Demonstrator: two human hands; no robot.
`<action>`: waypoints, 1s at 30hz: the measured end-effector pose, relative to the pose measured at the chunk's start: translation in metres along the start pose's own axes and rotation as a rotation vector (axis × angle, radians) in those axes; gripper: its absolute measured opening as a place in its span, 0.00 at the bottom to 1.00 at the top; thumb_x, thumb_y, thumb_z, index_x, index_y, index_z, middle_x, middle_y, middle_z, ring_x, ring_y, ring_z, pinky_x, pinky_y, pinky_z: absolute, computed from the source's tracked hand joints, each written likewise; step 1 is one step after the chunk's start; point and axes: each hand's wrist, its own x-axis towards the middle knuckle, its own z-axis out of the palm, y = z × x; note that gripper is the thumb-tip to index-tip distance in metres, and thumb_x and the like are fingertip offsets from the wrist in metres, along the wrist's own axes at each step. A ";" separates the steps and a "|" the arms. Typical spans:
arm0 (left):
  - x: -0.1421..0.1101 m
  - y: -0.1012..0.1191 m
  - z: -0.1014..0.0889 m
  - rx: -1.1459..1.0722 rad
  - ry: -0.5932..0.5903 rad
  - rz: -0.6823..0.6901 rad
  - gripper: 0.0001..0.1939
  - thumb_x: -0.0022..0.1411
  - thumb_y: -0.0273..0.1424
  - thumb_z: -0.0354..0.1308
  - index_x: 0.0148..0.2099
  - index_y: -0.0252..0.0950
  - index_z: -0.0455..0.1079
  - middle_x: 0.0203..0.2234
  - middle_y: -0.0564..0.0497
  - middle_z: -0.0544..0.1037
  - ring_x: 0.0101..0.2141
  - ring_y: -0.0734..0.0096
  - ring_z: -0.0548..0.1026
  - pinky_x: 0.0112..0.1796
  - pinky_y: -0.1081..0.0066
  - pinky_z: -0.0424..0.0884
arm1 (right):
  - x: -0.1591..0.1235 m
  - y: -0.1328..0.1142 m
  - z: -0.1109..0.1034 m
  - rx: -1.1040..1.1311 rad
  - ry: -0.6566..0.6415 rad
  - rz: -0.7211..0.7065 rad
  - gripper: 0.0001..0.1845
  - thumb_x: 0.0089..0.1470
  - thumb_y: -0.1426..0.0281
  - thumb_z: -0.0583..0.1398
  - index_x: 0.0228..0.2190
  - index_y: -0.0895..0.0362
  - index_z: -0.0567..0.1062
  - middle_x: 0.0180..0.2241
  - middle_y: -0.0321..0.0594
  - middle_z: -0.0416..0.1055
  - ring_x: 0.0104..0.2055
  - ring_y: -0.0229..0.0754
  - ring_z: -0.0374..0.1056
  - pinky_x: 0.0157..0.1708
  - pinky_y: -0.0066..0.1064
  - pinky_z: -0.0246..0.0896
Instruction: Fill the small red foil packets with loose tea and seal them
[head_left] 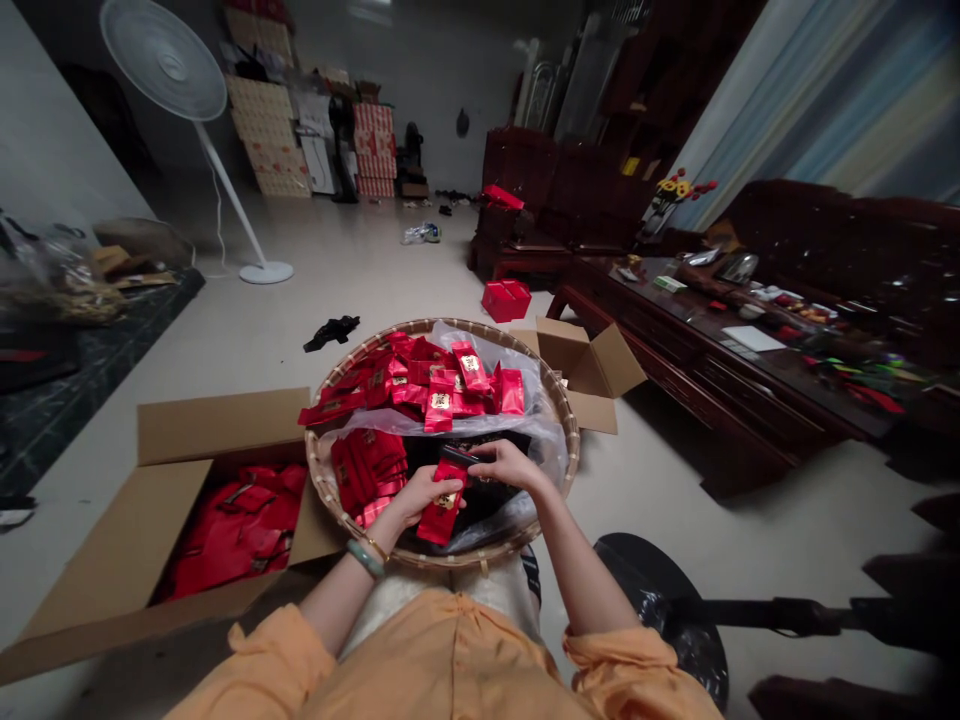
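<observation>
My left hand (420,497) is closed around a red packet (439,522) with a gold label, held over the near side of a round woven basket (571,440). My right hand (506,464) pinches a narrow black packet (459,456) at the red packet's upper end. Whether the black packet's tip is inside the red one or just against it, I cannot tell. Beyond my hands, a heap of red packets (439,402) lies on clear plastic (551,425) in the basket. Flatter red packets (367,470) are stacked at its left, and dark packets (499,500) lie beneath my right hand.
An open carton (169,430) with many red pouches (232,530) stands at the left. Another open carton (589,365) and a red box (506,300) are beyond the basket. A dark wooden table (675,340) runs along the right; a white fan (266,272) stands back left.
</observation>
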 end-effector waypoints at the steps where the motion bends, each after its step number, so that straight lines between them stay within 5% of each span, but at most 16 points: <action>1: -0.001 0.001 0.000 0.001 0.006 0.005 0.21 0.45 0.35 0.68 0.40 0.28 0.69 0.31 0.42 0.78 0.24 0.66 0.77 0.25 0.71 0.72 | 0.001 -0.002 0.001 0.006 -0.004 0.014 0.24 0.41 0.62 0.65 0.41 0.61 0.77 0.29 0.39 0.76 0.23 0.35 0.64 0.22 0.24 0.57; 5: -0.003 0.002 0.000 -0.049 0.019 0.013 0.22 0.49 0.40 0.64 0.41 0.30 0.69 0.34 0.41 0.78 0.23 0.68 0.76 0.23 0.70 0.72 | 0.003 -0.003 0.006 0.045 0.029 0.036 0.22 0.41 0.65 0.64 0.40 0.61 0.78 0.26 0.37 0.74 0.19 0.31 0.59 0.20 0.23 0.54; 11: -0.003 -0.001 0.000 -0.169 0.048 -0.113 0.36 0.57 0.56 0.43 0.37 0.26 0.72 0.26 0.38 0.78 0.20 0.66 0.74 0.21 0.66 0.73 | 0.007 0.008 0.010 0.111 0.093 0.038 0.24 0.40 0.64 0.64 0.41 0.61 0.77 0.28 0.38 0.75 0.20 0.32 0.60 0.23 0.25 0.56; 30: -0.004 -0.002 -0.001 -0.176 0.044 -0.105 0.33 0.59 0.53 0.44 0.35 0.25 0.73 0.22 0.41 0.77 0.17 0.68 0.71 0.18 0.69 0.70 | 0.008 0.015 0.013 0.036 0.104 0.009 0.23 0.42 0.64 0.63 0.42 0.60 0.77 0.27 0.37 0.74 0.22 0.33 0.62 0.25 0.26 0.59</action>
